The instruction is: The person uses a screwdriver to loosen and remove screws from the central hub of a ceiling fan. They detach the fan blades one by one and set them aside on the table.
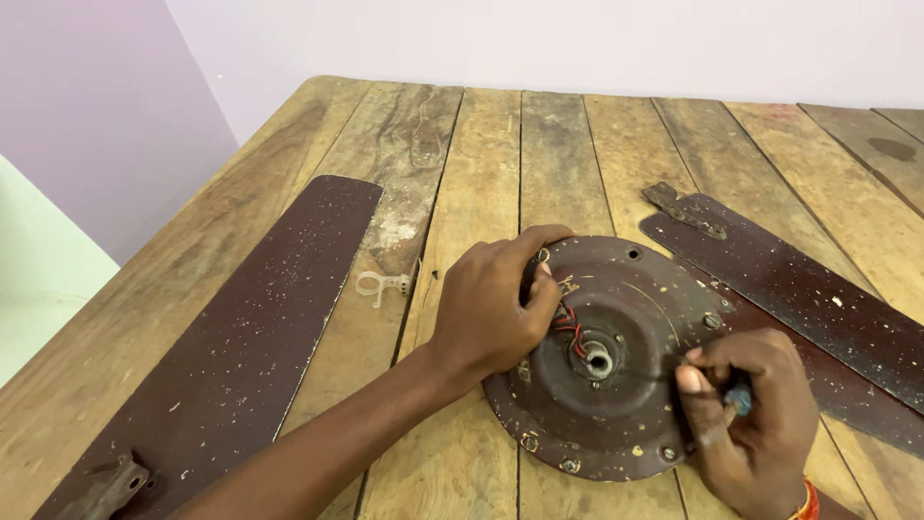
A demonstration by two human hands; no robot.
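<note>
While the left hand (491, 313) presses on the round fan motor (606, 358), the right hand (751, 419), closed around a screwdriver (739, 397), sits at its right edge.

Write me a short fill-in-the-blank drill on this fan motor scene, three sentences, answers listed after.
1. The left hand rests on the round brown motor housing, which lies on a table made of ____ planks.
2. The right hand holds a tool with a ____ handle against the housing.
3. The small wires near the hub include some coloured ____.

Missing words: wooden; blue; red
</note>
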